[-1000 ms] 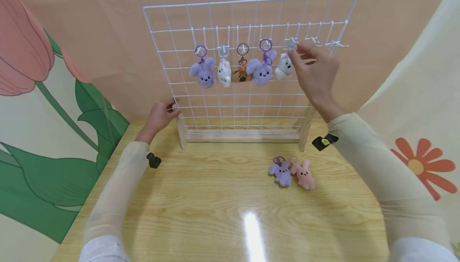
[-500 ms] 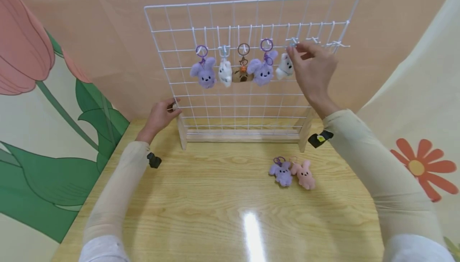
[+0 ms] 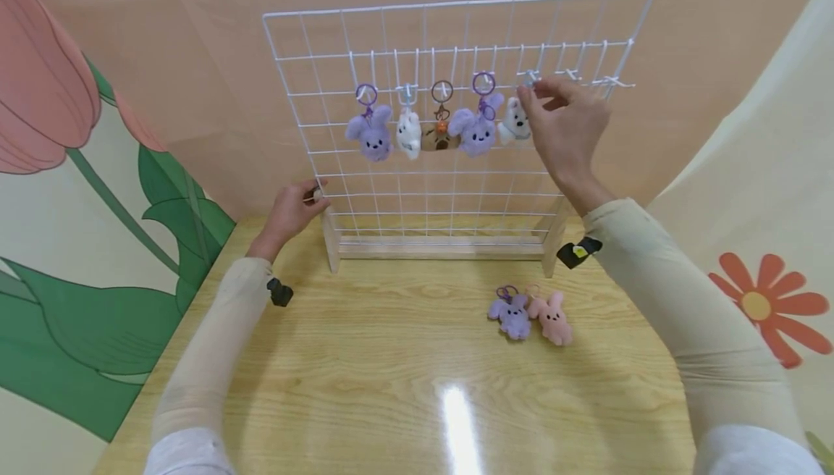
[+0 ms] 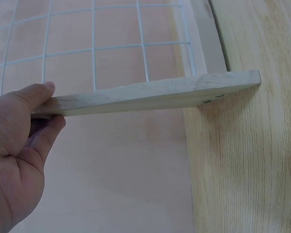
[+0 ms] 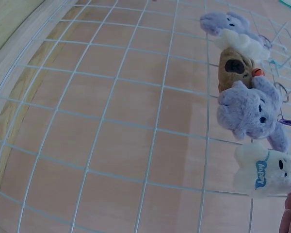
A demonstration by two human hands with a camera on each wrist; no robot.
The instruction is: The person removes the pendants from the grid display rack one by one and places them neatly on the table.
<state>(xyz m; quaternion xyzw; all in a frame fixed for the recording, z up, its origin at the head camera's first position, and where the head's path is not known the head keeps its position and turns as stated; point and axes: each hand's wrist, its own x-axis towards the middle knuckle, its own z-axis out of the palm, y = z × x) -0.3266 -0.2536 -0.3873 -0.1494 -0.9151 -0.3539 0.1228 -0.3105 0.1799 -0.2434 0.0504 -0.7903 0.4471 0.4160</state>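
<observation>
A white wire grid rack [image 3: 443,250] with a wooden base stands on the table. My left hand [image 3: 289,214] grips the upper end of its left wooden side post [image 4: 136,98] between thumb and fingers. At the upper right of the grid, my right hand [image 3: 572,131] pinches the light-blue ring end of a white plush keychain [image 3: 515,124] at a hook. Its blue-lettered band shows in the right wrist view; whether the ring sits on the hook is hidden by the fingers. Left of it hang a purple plush keychain [image 3: 478,135], a brown one [image 3: 440,139], a white one [image 3: 409,135] and another purple one [image 3: 373,139].
A purple plush keychain [image 3: 513,317] and a pink one [image 3: 554,319] lie side by side on the wooden table [image 3: 365,359], in front of the rack's right foot. Bare hooks [image 3: 612,82] stick out at the grid's right end. A peach backdrop hangs behind.
My right hand has shifted very slightly left at the hook, and the white plush keychain has turned a little toward the front. My left hand keeps its place on the post.
</observation>
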